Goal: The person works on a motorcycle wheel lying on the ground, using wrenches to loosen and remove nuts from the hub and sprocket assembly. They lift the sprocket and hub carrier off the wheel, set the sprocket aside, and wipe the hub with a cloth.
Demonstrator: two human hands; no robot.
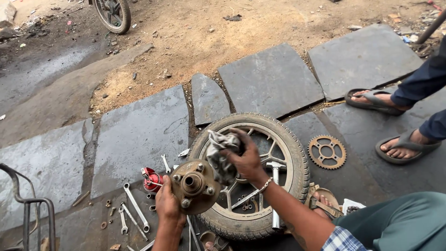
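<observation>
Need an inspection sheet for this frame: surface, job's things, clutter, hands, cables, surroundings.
Surface: dark stone slabs, gritty, with dirt beyond.
Job's things: round metal hub with studs, grey rag, wheel with tyre lying flat under them.
Clutter: spanners, red can, sprocket, small nuts by the spanners.
Hands: left hand grips the hub's edge; right hand holds the rag against it.
Cables: nothing seen.
Surroundings: another person's sandalled feet at right, a second wheel top left.
</observation>
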